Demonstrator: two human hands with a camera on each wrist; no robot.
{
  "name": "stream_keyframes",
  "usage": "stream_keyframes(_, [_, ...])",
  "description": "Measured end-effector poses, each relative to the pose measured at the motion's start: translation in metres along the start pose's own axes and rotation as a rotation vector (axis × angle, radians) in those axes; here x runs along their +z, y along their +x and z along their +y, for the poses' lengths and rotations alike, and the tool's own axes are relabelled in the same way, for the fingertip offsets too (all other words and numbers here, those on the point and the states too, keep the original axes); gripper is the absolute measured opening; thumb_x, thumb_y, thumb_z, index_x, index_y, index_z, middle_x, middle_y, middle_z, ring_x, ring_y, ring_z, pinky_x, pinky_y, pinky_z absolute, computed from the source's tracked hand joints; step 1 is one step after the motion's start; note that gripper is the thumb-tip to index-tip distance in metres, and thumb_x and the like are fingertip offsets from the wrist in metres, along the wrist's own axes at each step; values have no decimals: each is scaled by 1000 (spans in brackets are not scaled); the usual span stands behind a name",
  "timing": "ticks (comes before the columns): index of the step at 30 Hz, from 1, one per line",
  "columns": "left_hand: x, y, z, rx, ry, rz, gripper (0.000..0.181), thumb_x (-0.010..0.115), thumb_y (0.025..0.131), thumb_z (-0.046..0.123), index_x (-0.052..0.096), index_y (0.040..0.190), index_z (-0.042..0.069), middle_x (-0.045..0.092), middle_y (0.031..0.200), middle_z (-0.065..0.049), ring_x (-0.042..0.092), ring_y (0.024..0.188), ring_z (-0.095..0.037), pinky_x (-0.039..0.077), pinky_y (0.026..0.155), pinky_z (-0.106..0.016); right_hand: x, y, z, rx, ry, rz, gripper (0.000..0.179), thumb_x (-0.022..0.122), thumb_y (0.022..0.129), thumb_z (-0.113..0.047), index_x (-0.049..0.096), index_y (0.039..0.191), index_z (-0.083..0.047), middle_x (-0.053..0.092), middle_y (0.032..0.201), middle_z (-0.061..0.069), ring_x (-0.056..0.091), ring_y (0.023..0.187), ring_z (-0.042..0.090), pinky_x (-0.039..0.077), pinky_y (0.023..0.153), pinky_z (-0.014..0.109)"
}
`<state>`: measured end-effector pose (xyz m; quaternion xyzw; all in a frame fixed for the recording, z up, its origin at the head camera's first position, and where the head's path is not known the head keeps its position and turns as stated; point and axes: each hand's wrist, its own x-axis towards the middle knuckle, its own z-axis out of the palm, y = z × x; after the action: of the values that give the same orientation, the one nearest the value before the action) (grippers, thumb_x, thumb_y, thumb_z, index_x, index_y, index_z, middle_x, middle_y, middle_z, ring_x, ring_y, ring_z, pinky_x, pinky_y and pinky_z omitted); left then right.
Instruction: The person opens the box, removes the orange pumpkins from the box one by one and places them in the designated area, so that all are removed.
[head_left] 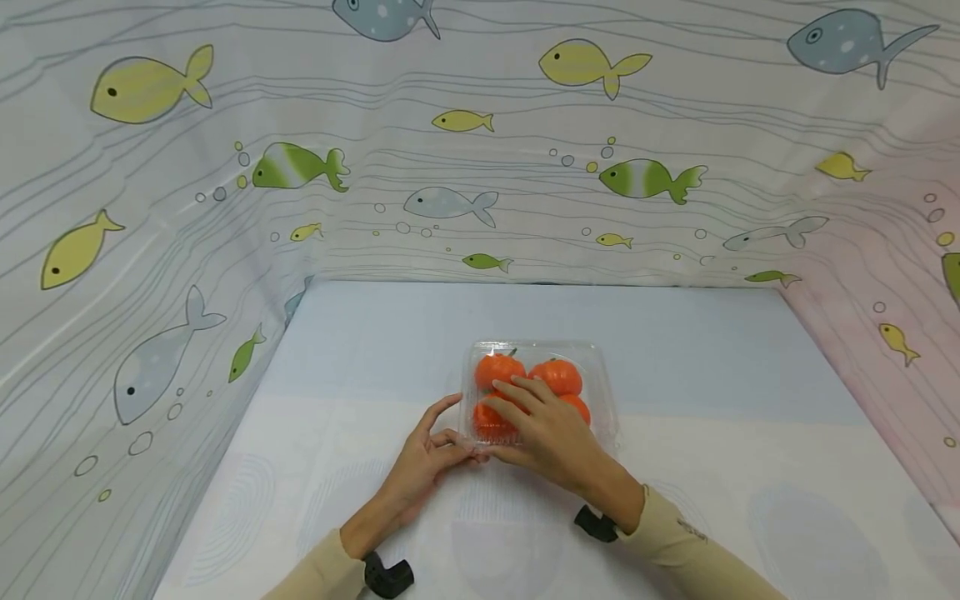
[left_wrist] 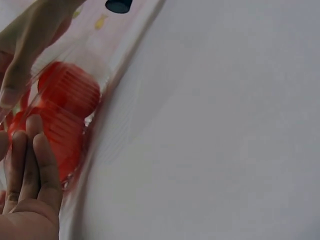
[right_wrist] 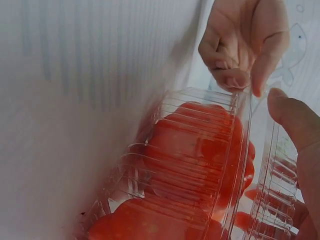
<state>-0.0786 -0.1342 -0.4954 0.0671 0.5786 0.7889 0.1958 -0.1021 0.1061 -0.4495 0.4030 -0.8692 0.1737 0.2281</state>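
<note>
A clear plastic clamshell box [head_left: 602, 392] lies on the table with several orange-red tomatoes [head_left: 556, 377] inside, some with green stems. My left hand [head_left: 422, 467] is at the box's near left corner; in the right wrist view its thumb and a finger pinch the rim there. Over the top of the box my right hand [head_left: 558, 437] spreads its fingers, with the thumb at the near edge, gripping the lid [right_wrist: 274, 175]. A narrow gap shows between lid and ribbed base [right_wrist: 195, 145] in the right wrist view. The right hand hides part of the tomatoes in the head view.
A white table [head_left: 712, 500] with pale circle patterns carries the box near its middle. Fish-printed cloth [head_left: 517, 233] stands as walls behind and at both sides. A dark wrist mount [head_left: 388, 576] sits on the left wrist, another [head_left: 596, 523] on the right.
</note>
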Motion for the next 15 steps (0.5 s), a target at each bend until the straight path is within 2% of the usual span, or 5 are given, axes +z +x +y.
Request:
stream_keyframes(3, [-1, 1, 1, -7, 27, 6, 73, 69, 99, 6, 30, 158, 23, 71, 95, -11, 75, 93, -28, 57, 93, -42, -1, 0, 2, -5, -5, 6, 67, 90, 76, -51, 69, 129, -17, 65, 136, 10, 59, 127, 33, 57, 95, 48])
stream_keyframes(8, [-2, 3, 4, -22, 43, -4, 71, 69, 99, 7, 33, 157, 25, 70, 93, -12, 75, 91, -29, 58, 93, -43, -5, -4, 8, -22, -21, -4, 68, 91, 75, -50, 69, 131, -17, 65, 136, 8, 59, 127, 32, 56, 96, 45])
stream_keyframes(15, [-5, 4, 6, -38, 42, -29, 70, 68, 100, 7, 33, 158, 23, 69, 92, -13, 75, 91, -29, 58, 93, -44, -17, -21, 23, -12, -19, -29, 70, 93, 74, -42, 68, 133, -14, 64, 138, 9, 58, 128, 31, 57, 95, 43])
